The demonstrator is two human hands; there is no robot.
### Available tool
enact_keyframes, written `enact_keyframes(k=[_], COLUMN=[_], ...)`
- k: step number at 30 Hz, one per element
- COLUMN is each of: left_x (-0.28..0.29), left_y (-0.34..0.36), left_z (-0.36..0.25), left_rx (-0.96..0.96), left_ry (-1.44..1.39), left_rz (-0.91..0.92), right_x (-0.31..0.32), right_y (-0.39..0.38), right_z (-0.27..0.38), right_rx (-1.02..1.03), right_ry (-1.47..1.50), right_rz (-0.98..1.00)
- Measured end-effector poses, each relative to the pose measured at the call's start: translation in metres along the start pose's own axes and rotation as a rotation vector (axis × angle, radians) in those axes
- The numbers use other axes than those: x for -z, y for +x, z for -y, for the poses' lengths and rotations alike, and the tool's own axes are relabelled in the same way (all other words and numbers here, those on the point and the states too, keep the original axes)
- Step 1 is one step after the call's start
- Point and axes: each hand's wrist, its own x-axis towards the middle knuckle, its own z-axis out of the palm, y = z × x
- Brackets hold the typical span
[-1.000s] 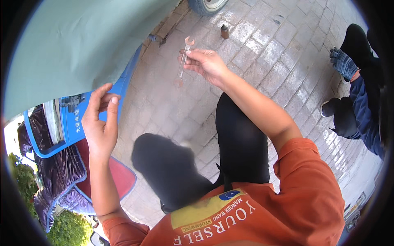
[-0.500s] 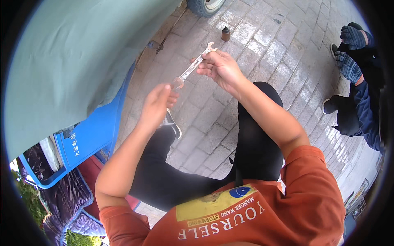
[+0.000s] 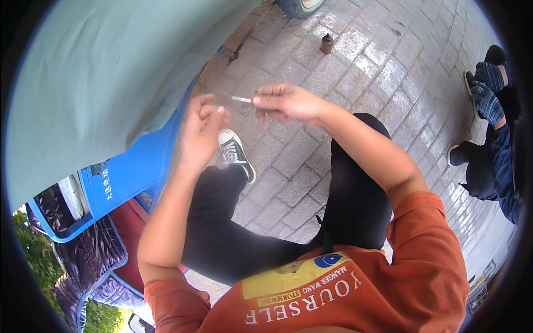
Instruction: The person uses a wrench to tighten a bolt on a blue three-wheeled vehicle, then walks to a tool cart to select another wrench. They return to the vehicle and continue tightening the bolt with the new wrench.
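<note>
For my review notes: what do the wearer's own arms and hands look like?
Both the left hand and right hand are ungloved, and the forearms are bare, with no watch or bracelet visible. The left sleeve and right sleeve are short, plain orange-red, part of a T-shirt with a yellow, blue and white chest print.

The wrench (image 3: 241,99) looks like smooth, bright metal. Rough paving blocks (image 3: 294,147) have shiny patches; toward the paving's far visible edge, the brown bottle (image 3: 326,45) looks plastic. Glossy quilted cloth (image 3: 91,247) adjoins the smooth blue panel's (image 3: 130,172) near corner; the orange shirt (image 3: 411,250) is matt cloth.
</note>
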Motion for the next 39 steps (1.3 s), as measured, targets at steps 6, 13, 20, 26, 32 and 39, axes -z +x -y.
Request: enact_keyframes(k=[6,13,20,26,32,39], left_x=[-0.009,-0.005,0.017,0.023,0.025,0.029], left_y=[-0.070,-0.116,-0.111,-0.110,-0.111,-0.113], left_z=[-0.075,-0.087,-0.085,-0.082,-0.078,-0.075], left_rx=[-0.175,-0.330,-0.330,-0.349,-0.369,-0.395], left_ry=[0.406,0.864,0.835,0.832,0.831,0.805], left_rz=[0.188,0.558,0.472,0.516,0.547,0.548], right_x=[0.066,0.080,0.086,0.086,0.082,0.081], right_y=[0.085,0.153,0.164,0.167,0.180,0.194], right_z=[-0.052,-0.073,-0.071,-0.058,-0.060,-0.064], right_rx=[-0.026,-0.002,-0.053,-0.092,0.024,0.018], right_ry=[-0.420,-0.414,-0.345,-0.515,-0.738,-0.855], right_rz=[-0.586,-0.695,-0.686,-0.649,-0.670,-0.715])
